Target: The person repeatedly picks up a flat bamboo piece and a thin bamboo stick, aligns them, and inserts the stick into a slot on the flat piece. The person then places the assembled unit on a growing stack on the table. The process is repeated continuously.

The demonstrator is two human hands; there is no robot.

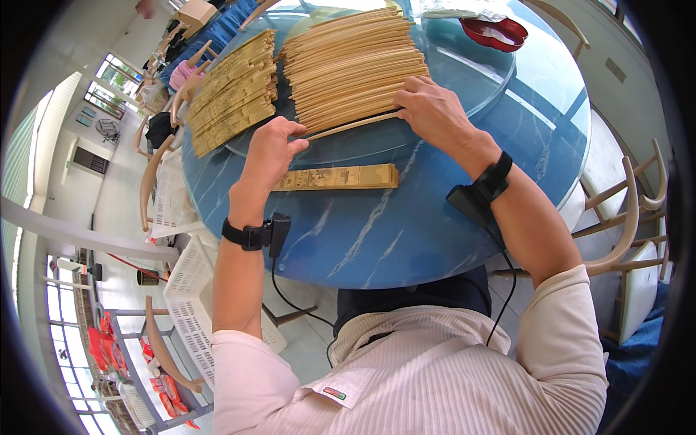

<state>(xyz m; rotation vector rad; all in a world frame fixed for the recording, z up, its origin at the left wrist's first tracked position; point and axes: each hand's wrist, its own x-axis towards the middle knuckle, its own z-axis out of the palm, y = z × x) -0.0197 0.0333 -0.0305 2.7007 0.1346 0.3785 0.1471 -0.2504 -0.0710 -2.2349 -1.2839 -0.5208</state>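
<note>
A thin pale wooden stick point(353, 128), like a chopstick, lies at the near side of a broad pile of similar sticks point(355, 61). My left hand point(272, 151) pinches its left end between thumb and fingers. At its right end my right hand point(435, 109) closes its fingers, resting against the pile's near right corner. To the left of the pile lie several long, yellowish printed strips point(235, 90), stacked side by side. A narrow printed yellow strip or sleeve point(341, 177) lies just in front of the hands, its left end hidden behind my left wrist.
The round blue marbled table point(377, 239) carries a raised glass turntable point(471, 101) under the pile. A red dish point(494, 33) sits at the far right. Wooden chairs point(616, 217) stand around, with white plastic crates point(192, 312) at the left. Black cables point(290, 293) hang from both wrist straps.
</note>
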